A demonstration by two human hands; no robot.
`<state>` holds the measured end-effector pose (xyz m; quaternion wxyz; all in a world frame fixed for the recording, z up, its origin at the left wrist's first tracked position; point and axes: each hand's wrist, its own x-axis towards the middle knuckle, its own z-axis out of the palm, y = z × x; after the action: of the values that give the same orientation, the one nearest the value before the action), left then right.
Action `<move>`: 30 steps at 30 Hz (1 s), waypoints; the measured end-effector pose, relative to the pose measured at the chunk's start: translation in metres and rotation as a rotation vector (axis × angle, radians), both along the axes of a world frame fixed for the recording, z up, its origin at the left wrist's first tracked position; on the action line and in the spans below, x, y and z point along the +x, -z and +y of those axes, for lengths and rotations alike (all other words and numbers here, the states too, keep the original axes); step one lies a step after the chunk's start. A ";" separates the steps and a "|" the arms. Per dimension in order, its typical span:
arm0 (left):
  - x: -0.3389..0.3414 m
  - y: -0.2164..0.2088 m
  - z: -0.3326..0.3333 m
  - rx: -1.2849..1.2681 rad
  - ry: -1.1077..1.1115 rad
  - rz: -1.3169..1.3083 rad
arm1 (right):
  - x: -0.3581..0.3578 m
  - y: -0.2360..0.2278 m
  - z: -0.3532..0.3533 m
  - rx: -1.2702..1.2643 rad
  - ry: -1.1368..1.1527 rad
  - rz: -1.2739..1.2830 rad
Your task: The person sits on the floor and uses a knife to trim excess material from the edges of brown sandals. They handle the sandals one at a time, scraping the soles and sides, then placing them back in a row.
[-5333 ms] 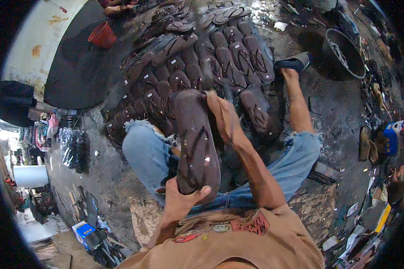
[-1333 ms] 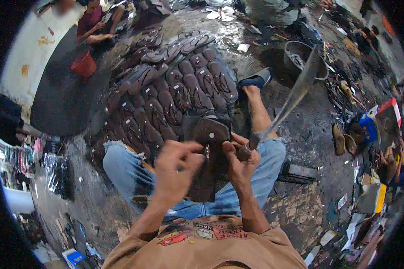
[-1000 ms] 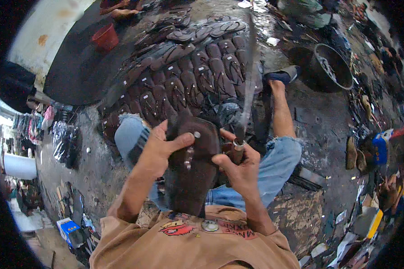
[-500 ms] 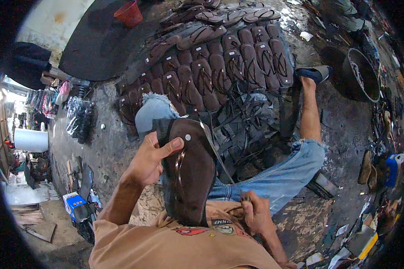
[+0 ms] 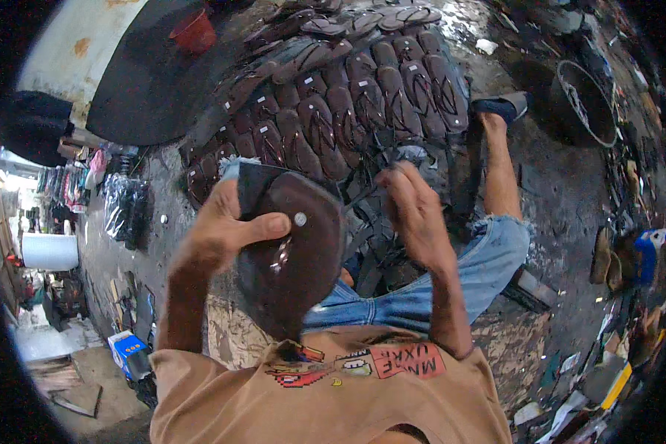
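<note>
My left hand point(image 5: 226, 233) grips a brown flip-flop sole point(image 5: 303, 255) in front of my chest, thumb pressed on its face beside a small pale round spot. A dark rubber sheet point(image 5: 253, 185) lies behind the sole and juts out past its upper left edge. My right hand point(image 5: 419, 211) is raised just right of the sole, apart from it, with the fingers curled together. Motion blurs its fingertips, and whatever they may hold is too unclear to name. Dark rubber strips point(image 5: 370, 214) show in the gap between sole and right hand.
Rows of brown flip-flops point(image 5: 325, 126) cover the floor ahead. A red bucket point(image 5: 193, 31) stands at the far left, a round dark basin point(image 5: 584, 103) at the far right. My bent leg in jeans point(image 5: 488, 259) reaches right. Blue boxes point(image 5: 128, 345) and scraps lie at the sides.
My right hand has risen from beside my lap to the right of the sole's upper end. The sole has shifted slightly left and tilted, still in my left hand.
</note>
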<state>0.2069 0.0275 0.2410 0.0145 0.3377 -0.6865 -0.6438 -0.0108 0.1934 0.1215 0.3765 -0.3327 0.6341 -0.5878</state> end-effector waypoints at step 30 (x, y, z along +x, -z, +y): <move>-0.014 -0.016 -0.004 -0.206 -0.388 0.334 | -0.028 0.059 0.126 0.084 0.722 -0.406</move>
<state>0.1929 0.0231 0.2570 0.2845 0.3488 -0.6589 -0.6027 -0.0388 0.3195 0.0621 0.2770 0.0494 0.6463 -0.7093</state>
